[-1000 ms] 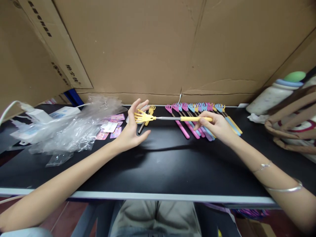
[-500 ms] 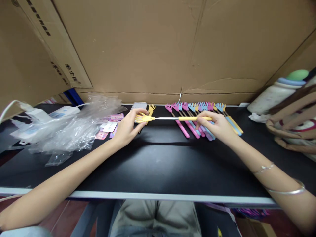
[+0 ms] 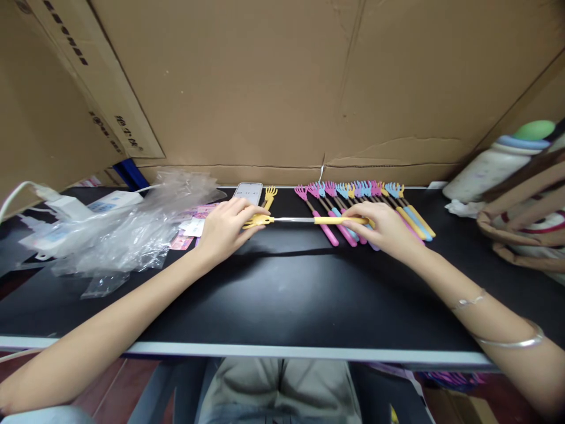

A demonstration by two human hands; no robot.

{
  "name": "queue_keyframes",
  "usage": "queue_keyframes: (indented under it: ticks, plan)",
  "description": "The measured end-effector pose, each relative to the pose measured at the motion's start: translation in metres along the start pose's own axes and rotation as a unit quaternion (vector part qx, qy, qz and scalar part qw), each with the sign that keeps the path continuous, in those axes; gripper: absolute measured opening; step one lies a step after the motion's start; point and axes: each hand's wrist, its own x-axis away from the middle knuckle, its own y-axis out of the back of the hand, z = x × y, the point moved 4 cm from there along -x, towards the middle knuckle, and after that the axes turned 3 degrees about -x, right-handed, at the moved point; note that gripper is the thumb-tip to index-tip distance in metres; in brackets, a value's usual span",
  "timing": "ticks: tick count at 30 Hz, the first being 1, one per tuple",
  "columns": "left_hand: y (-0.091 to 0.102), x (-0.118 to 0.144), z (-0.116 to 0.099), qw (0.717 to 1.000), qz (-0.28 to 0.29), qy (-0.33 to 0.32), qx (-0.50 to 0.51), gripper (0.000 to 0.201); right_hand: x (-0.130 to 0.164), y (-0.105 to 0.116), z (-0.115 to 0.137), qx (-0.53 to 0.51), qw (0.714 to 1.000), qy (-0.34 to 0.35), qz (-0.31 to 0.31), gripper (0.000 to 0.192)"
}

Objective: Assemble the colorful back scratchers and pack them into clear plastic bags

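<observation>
Between my two hands a yellow back scratcher (image 3: 295,219) with a metal shaft lies level above the black table. My left hand (image 3: 227,227) is closed around its claw-shaped head, hiding part of the tines. My right hand (image 3: 383,227) pinches the yellow handle near its end. Behind and beneath my right hand, a row of back scratchers (image 3: 329,231) in pink, blue and yellow rests on the table, claws toward the cardboard. Another yellow back scratcher (image 3: 270,196) lies just beyond my left fingers, beside a phone (image 3: 248,192) with digits on its screen.
Clear plastic bags (image 3: 132,235) cover the left side, near a white power strip (image 3: 115,201) and printed cards (image 3: 182,240). At the right stand a white bottle (image 3: 485,168) and a brown bag (image 3: 521,200). A cardboard wall (image 3: 247,82) closes off the back of the table (image 3: 282,300).
Both hands have come slightly lower and nearer with the back scratcher. My left hand has turned over its head, covering more of the claw, and the phone screen shows more.
</observation>
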Motion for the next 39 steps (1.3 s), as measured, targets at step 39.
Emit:
queue_keyframes:
  ticks: [39]
  plan:
    - [0.016, -0.016, -0.004, 0.981, 0.001, -0.137, -0.137, 0.028, 0.005, 0.01, 0.024, 0.277, 0.954, 0.11, -0.011, 0.037]
